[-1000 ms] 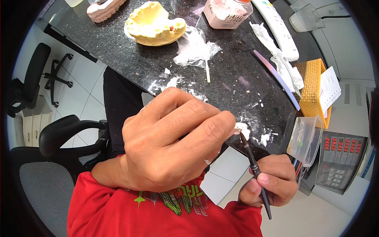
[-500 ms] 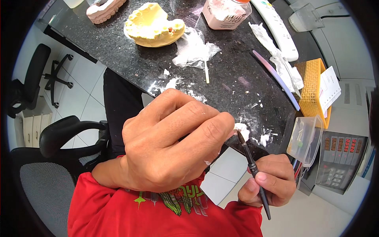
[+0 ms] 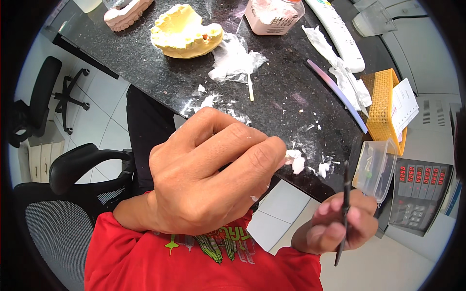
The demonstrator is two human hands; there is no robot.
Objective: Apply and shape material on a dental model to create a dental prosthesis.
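My left hand [image 3: 208, 169] fills the middle of the view, its fingers curled closed and pinched together at the tips. Whatever sits in that pinch is hidden behind the knuckles. White specks cling to its skin. Just beyond the fingertips shows a soft white clump [image 3: 297, 163]; whether it rests on the counter or touches the fingers I cannot tell. At the lower right, my right hand [image 3: 345, 220] grips a thin black brush [image 3: 345, 208] between thumb and fingers. The brush stands nearly upright, apart from the left hand, and its upper end is smeared by motion.
A yellow dental model [image 3: 187, 36] and a pink one [image 3: 127, 15] stand on the dark counter [image 3: 160, 77]. Crumpled plastic [image 3: 235, 60], a powder jar [image 3: 273, 18], a purple file [image 3: 337, 96], a yellow basket [image 3: 381, 106] and a clear box [image 3: 373, 167] lie around. A chair [image 3: 53, 223] stands left.
My right hand has moved right, drawing the brush away from the left hand's fingertips and turning it more upright. The left hand stays nearly in place.
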